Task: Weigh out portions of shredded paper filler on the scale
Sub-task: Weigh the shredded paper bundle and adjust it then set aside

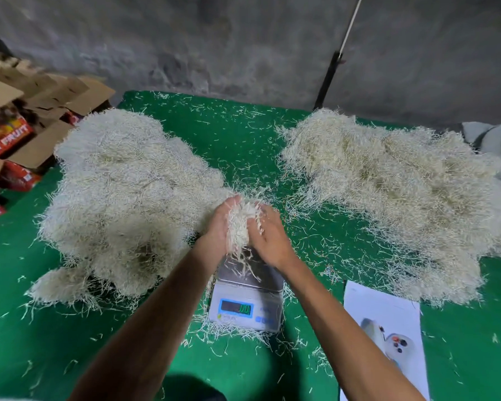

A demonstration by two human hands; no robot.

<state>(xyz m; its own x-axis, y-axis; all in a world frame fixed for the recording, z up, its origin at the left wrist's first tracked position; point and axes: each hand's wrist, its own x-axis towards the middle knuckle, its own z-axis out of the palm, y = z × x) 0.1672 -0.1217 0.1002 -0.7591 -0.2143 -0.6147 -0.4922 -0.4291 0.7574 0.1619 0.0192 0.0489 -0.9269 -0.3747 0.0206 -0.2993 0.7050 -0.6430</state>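
Observation:
A small grey digital scale (245,309) with a blue-framed display stands on the green table, a few paper strands lying on its metal pan. Just above the pan, my left hand (222,224) and my right hand (269,233) cup a clump of pale shredded paper filler (239,227) between them, fingers curled around it. Some strands hang down toward the pan. A large heap of the same filler (122,198) lies to the left, touching my left hand. A second, flatter heap (402,195) spreads across the right side.
The green table cover (237,134) is strewn with loose strands. A white printed sheet (385,340) lies at the front right. Open cardboard fruit boxes (26,117) are stacked at the far left. A grey wall and a dark pole (327,82) stand behind.

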